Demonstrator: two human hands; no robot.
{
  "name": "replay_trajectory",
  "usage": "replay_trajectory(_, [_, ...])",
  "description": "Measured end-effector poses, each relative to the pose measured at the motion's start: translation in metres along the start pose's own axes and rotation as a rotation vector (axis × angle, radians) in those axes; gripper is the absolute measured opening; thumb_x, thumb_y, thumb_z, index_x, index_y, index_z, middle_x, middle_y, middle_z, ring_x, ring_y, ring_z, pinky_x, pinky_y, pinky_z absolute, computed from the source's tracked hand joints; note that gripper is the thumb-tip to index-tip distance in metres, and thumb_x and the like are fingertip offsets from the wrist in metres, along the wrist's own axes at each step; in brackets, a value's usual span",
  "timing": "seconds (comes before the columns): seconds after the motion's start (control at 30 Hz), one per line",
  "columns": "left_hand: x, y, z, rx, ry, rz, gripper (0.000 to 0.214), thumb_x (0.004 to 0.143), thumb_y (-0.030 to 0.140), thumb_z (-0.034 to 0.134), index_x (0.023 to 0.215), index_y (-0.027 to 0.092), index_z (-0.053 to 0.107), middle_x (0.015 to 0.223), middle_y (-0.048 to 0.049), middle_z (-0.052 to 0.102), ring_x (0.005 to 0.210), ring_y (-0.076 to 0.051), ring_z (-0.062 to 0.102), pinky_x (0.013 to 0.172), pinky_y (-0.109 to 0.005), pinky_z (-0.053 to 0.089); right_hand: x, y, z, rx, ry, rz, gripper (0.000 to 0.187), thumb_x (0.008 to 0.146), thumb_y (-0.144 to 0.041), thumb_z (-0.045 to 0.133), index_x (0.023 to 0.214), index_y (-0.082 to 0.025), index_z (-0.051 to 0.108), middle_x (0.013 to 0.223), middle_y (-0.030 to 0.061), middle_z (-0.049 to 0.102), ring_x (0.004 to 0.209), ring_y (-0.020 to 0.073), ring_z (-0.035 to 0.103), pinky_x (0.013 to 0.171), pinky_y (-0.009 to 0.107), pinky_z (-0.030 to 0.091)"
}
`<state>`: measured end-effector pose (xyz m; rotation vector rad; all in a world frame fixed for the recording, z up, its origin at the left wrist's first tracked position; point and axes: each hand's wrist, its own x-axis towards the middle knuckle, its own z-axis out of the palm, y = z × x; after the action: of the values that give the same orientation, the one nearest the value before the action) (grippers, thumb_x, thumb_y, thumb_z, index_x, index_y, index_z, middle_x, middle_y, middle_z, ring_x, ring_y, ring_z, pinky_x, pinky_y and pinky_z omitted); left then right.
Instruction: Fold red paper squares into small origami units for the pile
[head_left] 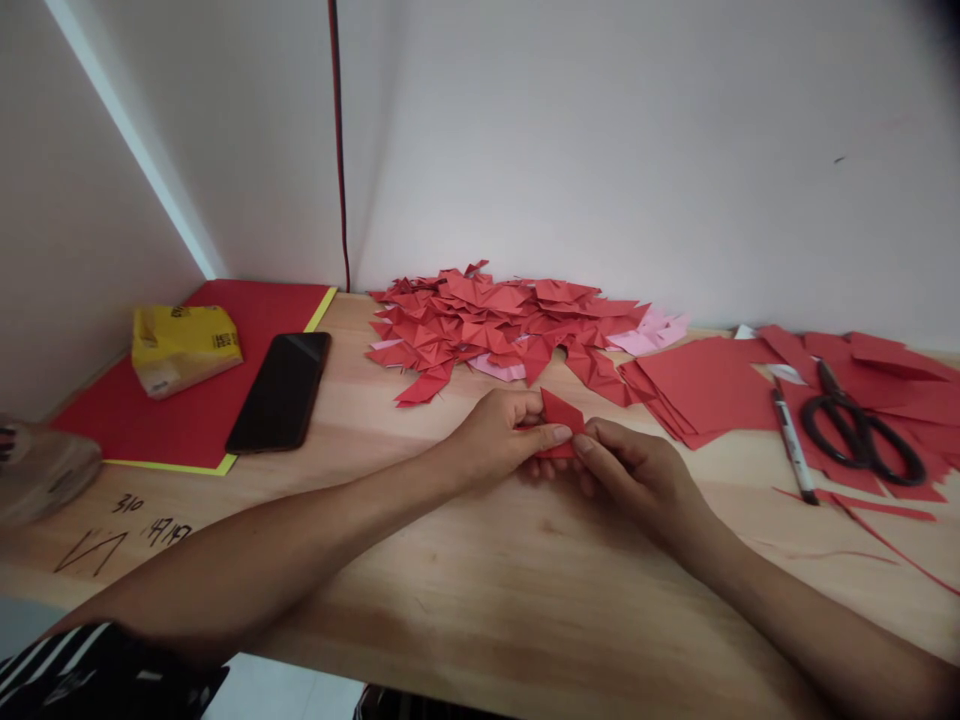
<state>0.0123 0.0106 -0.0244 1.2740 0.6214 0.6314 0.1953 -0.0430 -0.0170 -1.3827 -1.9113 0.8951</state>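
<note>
Between my hands, above the wooden table (480, 590), is a small piece of folded red paper (560, 408) with a pointed upper corner. My left hand (504, 432) pinches it from the left, the thumb lying across its face. From the right, my right hand (634, 465) grips its lower right edge between thumb and fingers. Some fingertips are hidden behind the paper. Just beyond my hands lies a heap of folded red paper pieces (480, 325), with a few pink ones (652, 330) among them. A stack of flat red paper (697, 385) sits to the right.
Black-handled scissors (862, 430) and a marker (793, 445) lie at the right, near thin red paper strips (885, 507). A black phone (279, 392) rests at the left by large red sheets (172, 430) bearing a yellow package (186, 348). A wall (600, 150) stands behind.
</note>
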Motion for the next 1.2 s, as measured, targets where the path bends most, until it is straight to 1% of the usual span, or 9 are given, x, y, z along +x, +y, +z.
replay_trajectory(0.13, [-0.001, 0.002, 0.000, 0.007, 0.013, -0.009, 0.033, 0.085, 0.041, 0.064, 0.083, 0.008, 0.061, 0.067, -0.0051, 0.066, 0.051, -0.009, 0.060, 0.050, -0.020, 0.049, -0.001, 0.000, 0.001, 0.024, 0.009, -0.003, 0.038, 0.098, -0.040, 0.043, 0.067, -0.021, 0.052, 0.059, -0.0018, 0.056, 0.054, 0.0108, 0.049, 0.053, 0.024, 0.038])
replay_trajectory(0.27, [0.000, 0.005, -0.001, 0.005, -0.029, -0.054, 0.027, 0.081, 0.035, 0.069, 0.083, 0.009, 0.061, 0.069, -0.0056, 0.067, 0.054, -0.010, 0.062, 0.052, -0.021, 0.051, -0.001, 0.001, 0.000, -0.015, 0.058, -0.014, 0.038, 0.098, -0.039, 0.043, 0.066, -0.020, 0.052, 0.059, -0.0021, 0.054, 0.053, 0.0103, 0.047, 0.053, 0.024, 0.037])
replay_trajectory(0.37, [0.000, 0.004, -0.001, 0.039, -0.037, -0.061, 0.022, 0.079, 0.030, 0.069, 0.083, 0.009, 0.061, 0.069, -0.0052, 0.067, 0.054, -0.010, 0.062, 0.050, -0.019, 0.049, -0.001, 0.003, 0.000, -0.045, 0.061, -0.006, 0.038, 0.099, -0.039, 0.043, 0.067, -0.020, 0.053, 0.059, -0.0021, 0.055, 0.053, 0.0104, 0.047, 0.053, 0.024, 0.036])
replay_trajectory(0.63, [-0.002, 0.002, 0.001, 0.050, -0.012, -0.044, 0.020, 0.080, 0.029, 0.067, 0.082, 0.010, 0.059, 0.063, -0.0025, 0.064, 0.050, -0.009, 0.059, 0.048, -0.018, 0.047, 0.000, 0.001, 0.001, -0.036, 0.055, -0.010, 0.040, 0.098, -0.039, 0.043, 0.065, -0.020, 0.052, 0.057, -0.0025, 0.054, 0.052, 0.0100, 0.047, 0.052, 0.024, 0.036])
replay_trajectory(0.73, [-0.002, 0.001, 0.002, 0.044, 0.019, -0.051, 0.021, 0.081, 0.029, 0.067, 0.081, 0.011, 0.058, 0.062, -0.0024, 0.064, 0.049, -0.009, 0.059, 0.047, -0.018, 0.046, 0.001, 0.002, 0.001, 0.004, 0.061, -0.004, 0.037, 0.098, -0.039, 0.045, 0.068, -0.020, 0.053, 0.060, -0.0020, 0.055, 0.055, 0.0103, 0.049, 0.055, 0.024, 0.038])
replay_trajectory(0.83, [0.000, 0.000, 0.002, 0.032, 0.040, 0.000, 0.020, 0.085, 0.030, 0.062, 0.083, 0.010, 0.058, 0.065, -0.0038, 0.065, 0.050, -0.009, 0.060, 0.046, -0.018, 0.047, 0.001, 0.006, 0.001, 0.032, 0.103, -0.012, 0.027, 0.095, -0.039, 0.052, 0.076, -0.020, 0.055, 0.067, -0.0012, 0.057, 0.060, 0.0114, 0.051, 0.055, 0.024, 0.040])
replay_trajectory(0.97, [0.000, 0.000, 0.002, 0.051, -0.001, 0.058, 0.020, 0.092, 0.027, 0.052, 0.089, 0.009, 0.060, 0.074, -0.0077, 0.068, 0.061, -0.012, 0.066, 0.051, -0.019, 0.049, 0.000, 0.012, 0.001, 0.018, 0.189, -0.021, 0.019, 0.093, -0.037, 0.056, 0.083, -0.021, 0.056, 0.074, 0.0001, 0.059, 0.063, 0.0123, 0.052, 0.057, 0.025, 0.041])
replay_trajectory(1.1, [0.000, 0.000, 0.001, 0.127, 0.020, 0.086, 0.019, 0.089, 0.024, 0.056, 0.090, 0.008, 0.066, 0.085, -0.0108, 0.071, 0.071, -0.013, 0.067, 0.058, -0.020, 0.051, 0.001, 0.014, -0.001, 0.089, 0.226, -0.001, 0.017, 0.092, -0.038, 0.058, 0.087, -0.022, 0.056, 0.077, 0.0012, 0.062, 0.065, 0.0137, 0.055, 0.058, 0.027, 0.043])
replay_trajectory(1.2, [0.001, 0.000, -0.001, 0.151, 0.070, 0.101, 0.018, 0.088, 0.021, 0.057, 0.091, 0.008, 0.069, 0.090, -0.0113, 0.073, 0.077, -0.013, 0.067, 0.063, -0.021, 0.051, 0.001, 0.012, -0.003, 0.102, 0.314, -0.019, 0.015, 0.091, -0.037, 0.060, 0.088, -0.022, 0.058, 0.080, 0.0021, 0.063, 0.068, 0.0147, 0.057, 0.059, 0.028, 0.044])
